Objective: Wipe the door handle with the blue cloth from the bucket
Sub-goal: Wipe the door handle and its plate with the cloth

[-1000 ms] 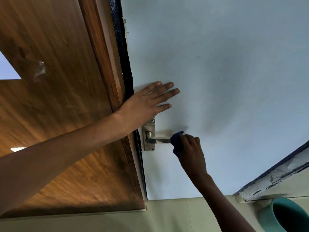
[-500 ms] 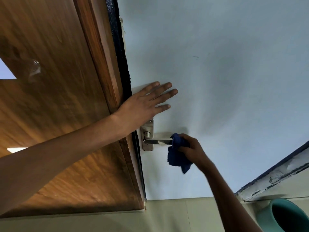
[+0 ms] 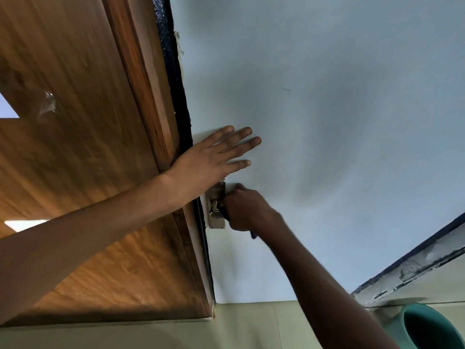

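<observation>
A metal door handle [image 3: 215,212] on a steel backplate sits at the left edge of the pale blue-grey door [image 3: 327,122]. My right hand [image 3: 245,210] is closed around the lever, right against the backplate, with the blue cloth [image 3: 253,235] bunched inside it; only small dark blue bits show at the fingers and below the wrist. The lever itself is hidden under that hand. My left hand [image 3: 214,157] lies flat on the door just above the handle, fingers spread.
A wooden door frame [image 3: 100,172] fills the left side. A teal bucket [image 3: 425,328] stands on the pale tiled floor [image 3: 251,326] at the bottom right. A chipped painted ledge [image 3: 415,268] runs along the right.
My right hand has slid left along the lever, from its outer tip to the backplate. The cloth that hung below the hand is now mostly covered by it. My left hand stayed put.
</observation>
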